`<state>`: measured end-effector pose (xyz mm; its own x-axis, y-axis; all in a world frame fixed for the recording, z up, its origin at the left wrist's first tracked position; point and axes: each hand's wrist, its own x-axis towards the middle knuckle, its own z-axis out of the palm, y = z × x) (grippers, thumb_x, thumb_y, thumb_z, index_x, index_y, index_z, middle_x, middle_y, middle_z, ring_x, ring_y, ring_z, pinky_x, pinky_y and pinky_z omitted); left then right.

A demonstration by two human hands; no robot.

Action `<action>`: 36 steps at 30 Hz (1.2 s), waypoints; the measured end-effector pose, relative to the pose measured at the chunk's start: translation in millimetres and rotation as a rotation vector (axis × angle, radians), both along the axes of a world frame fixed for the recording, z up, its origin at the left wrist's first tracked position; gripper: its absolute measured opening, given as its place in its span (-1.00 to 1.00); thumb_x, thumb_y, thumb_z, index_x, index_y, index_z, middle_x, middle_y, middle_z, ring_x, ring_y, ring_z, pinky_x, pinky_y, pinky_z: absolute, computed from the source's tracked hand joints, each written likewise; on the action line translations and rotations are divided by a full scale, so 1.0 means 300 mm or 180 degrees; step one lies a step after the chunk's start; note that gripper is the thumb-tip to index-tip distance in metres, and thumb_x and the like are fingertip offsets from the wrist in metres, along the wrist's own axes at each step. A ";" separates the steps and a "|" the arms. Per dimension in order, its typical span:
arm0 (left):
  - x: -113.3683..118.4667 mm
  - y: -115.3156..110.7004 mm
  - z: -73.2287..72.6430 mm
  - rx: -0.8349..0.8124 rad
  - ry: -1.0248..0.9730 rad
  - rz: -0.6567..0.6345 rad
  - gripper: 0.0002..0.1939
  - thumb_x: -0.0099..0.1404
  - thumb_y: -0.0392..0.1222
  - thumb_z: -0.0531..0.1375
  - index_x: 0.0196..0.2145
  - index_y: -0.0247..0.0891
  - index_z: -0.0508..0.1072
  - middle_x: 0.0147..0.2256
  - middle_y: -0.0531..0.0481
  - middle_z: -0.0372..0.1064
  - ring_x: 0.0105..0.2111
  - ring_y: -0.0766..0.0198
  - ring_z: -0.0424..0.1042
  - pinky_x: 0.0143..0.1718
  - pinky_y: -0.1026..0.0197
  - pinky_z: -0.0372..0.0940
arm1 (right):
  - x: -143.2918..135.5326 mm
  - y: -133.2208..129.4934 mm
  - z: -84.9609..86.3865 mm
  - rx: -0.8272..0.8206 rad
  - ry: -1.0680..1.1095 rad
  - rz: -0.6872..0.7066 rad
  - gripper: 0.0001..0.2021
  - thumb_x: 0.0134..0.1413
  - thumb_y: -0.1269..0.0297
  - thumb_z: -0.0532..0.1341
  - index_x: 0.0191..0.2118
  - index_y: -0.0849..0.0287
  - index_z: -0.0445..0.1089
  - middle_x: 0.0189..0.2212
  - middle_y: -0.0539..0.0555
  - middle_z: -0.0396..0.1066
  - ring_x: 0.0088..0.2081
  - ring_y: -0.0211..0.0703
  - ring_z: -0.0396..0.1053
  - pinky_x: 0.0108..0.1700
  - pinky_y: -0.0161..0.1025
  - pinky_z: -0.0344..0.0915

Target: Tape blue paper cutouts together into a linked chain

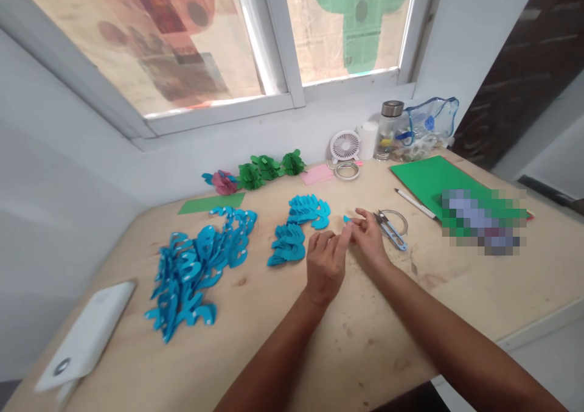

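My left hand (pixel 326 260) and my right hand (pixel 365 237) meet near the middle of the table, fingertips close together. Between them shows a small blue paper piece (pixel 347 219), pinched at the fingers; most of it is hidden. Just left of my left hand lie two stacks of cut blue paper, a nearer one (pixel 287 244) and a farther one (pixel 309 210). A larger loose heap of blue paper cutouts with small white spots (pixel 205 251) spreads farther left. Thread snips (pixel 391 230) lie beside a wire ring to the right of my right hand.
Green paper flowers (pixel 269 167) and a pink one line the wall. A small fan (pixel 345 146), tape roll (pixel 347 170) and bottle (pixel 388 132) stand behind. Green sheets (pixel 456 184) and a white pen (pixel 415 203) lie right; a white device (pixel 91 333) sits left.
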<state>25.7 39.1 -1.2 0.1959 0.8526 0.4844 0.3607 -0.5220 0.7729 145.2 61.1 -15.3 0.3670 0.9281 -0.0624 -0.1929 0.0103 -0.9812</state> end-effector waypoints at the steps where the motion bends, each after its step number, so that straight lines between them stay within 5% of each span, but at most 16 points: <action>1: 0.001 -0.016 -0.003 0.0043 0.0048 -0.0031 -0.69 0.21 -0.27 0.11 -0.09 -0.13 0.46 -0.37 -0.16 0.43 -0.14 0.02 0.35 0.04 -0.05 0.05 | 0.000 0.000 -0.003 -0.0002 0.0087 0.0051 -0.50 -0.22 0.24 0.24 -0.06 0.13 0.15 -0.41 -0.02 0.36 -0.47 -0.27 0.33 -0.43 -0.31 0.28; 6: -0.003 -0.061 0.002 -0.0037 -0.0218 0.0087 -0.68 0.15 -0.29 0.16 -0.11 -0.14 0.45 -0.27 -0.15 0.45 -0.13 0.04 0.36 -0.01 -0.01 0.13 | 0.004 -0.002 -0.012 0.0082 0.0108 0.0264 -0.46 -0.24 0.31 0.24 -0.03 0.14 0.13 -0.52 -0.09 0.35 -0.54 -0.30 0.31 -0.48 -0.34 0.25; 11: -0.013 -0.040 0.013 -0.0986 -0.1555 0.0911 -0.53 0.09 -0.29 0.22 -0.01 -0.16 0.32 -0.25 -0.09 0.43 -0.21 0.18 0.41 -0.15 0.15 0.25 | -0.009 -0.020 0.008 0.0179 -0.0036 0.0412 -0.45 -0.21 0.30 0.24 0.00 0.15 0.14 -0.52 -0.08 0.36 -0.51 -0.27 0.33 -0.50 -0.35 0.23; 16: -0.022 -0.007 0.003 -0.1592 -0.2345 0.0851 -0.45 0.05 -0.31 0.23 0.03 -0.26 0.22 -0.32 -0.05 0.45 -0.28 0.27 0.45 -0.21 0.22 0.29 | -0.059 -0.057 0.017 0.0244 -0.0159 0.0703 -0.48 -0.16 0.29 0.23 0.00 0.15 0.15 -0.49 -0.06 0.38 -0.46 -0.26 0.36 -0.41 -0.33 0.26; 22: -0.035 -0.007 -0.005 -0.1431 -0.2163 0.0944 -0.48 0.03 -0.33 0.23 -0.01 -0.31 0.27 -0.50 0.07 0.39 -0.46 0.37 0.41 -0.34 0.31 0.30 | -0.096 -0.078 -0.006 0.0287 -0.0344 0.0848 -0.53 -0.11 0.28 0.23 -0.01 0.12 0.17 -0.47 -0.04 0.38 -0.43 -0.25 0.36 -0.35 -0.29 0.29; 30: -0.037 -0.002 -0.028 -0.1402 -0.2187 0.0863 -0.50 0.08 -0.33 0.18 0.01 -0.28 0.26 -0.49 0.09 0.36 -0.50 0.41 0.37 -0.44 0.37 0.28 | -0.097 -0.079 -0.001 0.0335 -0.0427 0.1028 -0.55 -0.10 0.30 0.23 -0.02 0.13 0.19 -0.51 -0.08 0.34 -0.45 -0.28 0.33 -0.37 -0.32 0.27; 36: -0.036 -0.001 -0.020 -0.1319 -0.2315 0.0772 -0.49 0.05 -0.38 0.17 0.01 -0.29 0.27 -0.49 0.08 0.39 -0.47 0.41 0.38 -0.35 0.35 0.29 | -0.111 -0.088 0.010 0.0409 -0.0666 0.1155 -0.54 -0.10 0.33 0.22 0.00 0.15 0.18 -0.59 -0.13 0.27 -0.52 -0.31 0.26 -0.41 -0.34 0.22</action>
